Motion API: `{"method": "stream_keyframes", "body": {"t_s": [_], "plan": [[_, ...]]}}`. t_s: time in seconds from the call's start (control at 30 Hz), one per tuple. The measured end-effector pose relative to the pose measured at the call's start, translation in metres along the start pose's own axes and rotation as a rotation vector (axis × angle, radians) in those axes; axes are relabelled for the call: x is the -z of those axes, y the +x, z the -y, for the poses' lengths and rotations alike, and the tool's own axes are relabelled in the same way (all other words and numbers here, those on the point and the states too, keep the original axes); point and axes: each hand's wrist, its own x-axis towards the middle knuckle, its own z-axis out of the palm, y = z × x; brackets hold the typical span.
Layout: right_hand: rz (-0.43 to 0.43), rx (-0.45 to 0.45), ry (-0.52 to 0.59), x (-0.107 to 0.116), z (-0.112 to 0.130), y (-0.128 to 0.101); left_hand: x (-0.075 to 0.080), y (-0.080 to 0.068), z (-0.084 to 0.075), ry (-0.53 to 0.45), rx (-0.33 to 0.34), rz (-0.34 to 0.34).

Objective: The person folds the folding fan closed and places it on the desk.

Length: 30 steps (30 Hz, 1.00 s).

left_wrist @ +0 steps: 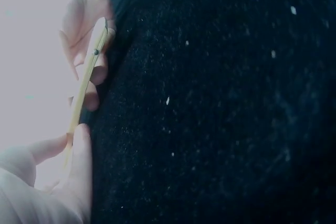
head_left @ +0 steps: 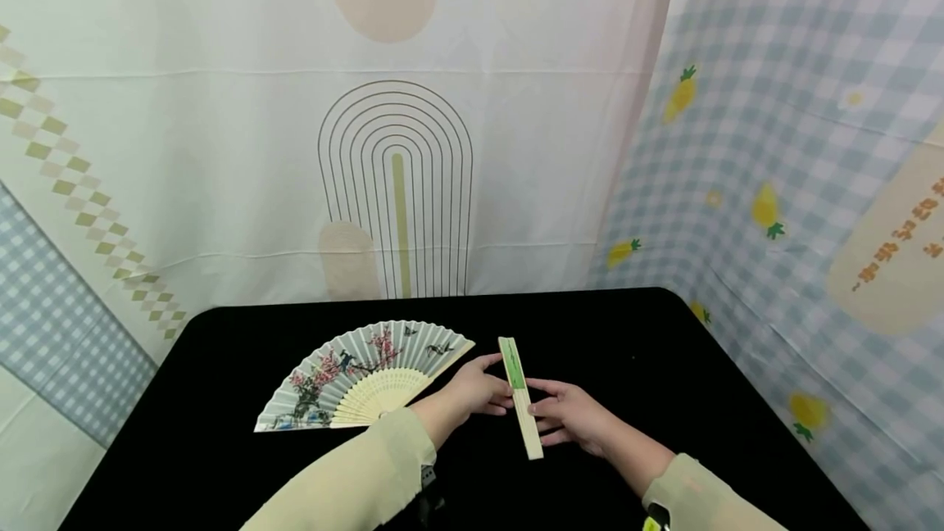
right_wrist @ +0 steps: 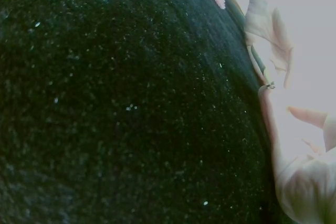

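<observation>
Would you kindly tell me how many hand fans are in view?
2: an open fan lies on the black table, at left; a folded fan is held between the left hand and right hand.

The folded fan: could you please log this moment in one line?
left hand: pinching folded fan; right hand: touching it; open fan: on black tabletop

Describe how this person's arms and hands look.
The left sleeve and right sleeve are pale cream. The left hand and right hand wear no gloves. A dark item shows at the left sleeve's edge, a dark piece with a yellow-green patch at the right's.
</observation>
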Motion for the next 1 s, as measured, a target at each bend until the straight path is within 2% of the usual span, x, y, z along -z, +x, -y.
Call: {"method": "stream_keyframes", "body": {"t_s": [0.3, 0.6, 0.83, 1.0], "plan": [[-0.001, -0.027, -0.031, -0.001, 0.005, 0.001, -0.002, -0.003, -0.002, 0.13, 0.013, -0.005], [-0.003, -0.077, -0.143, 0.004, 0.016, 0.004, -0.003, -0.008, -0.003, 0.32, -0.014, -0.003], [-0.018, -0.079, -0.229, 0.005, 0.012, 0.005, -0.002, -0.011, -0.002, 0.401, -0.02, 0.009], [-0.012, -0.061, -0.294, 0.008, 0.011, 0.008, 0.001, -0.013, -0.004, 0.568, -0.068, 0.02]]}}
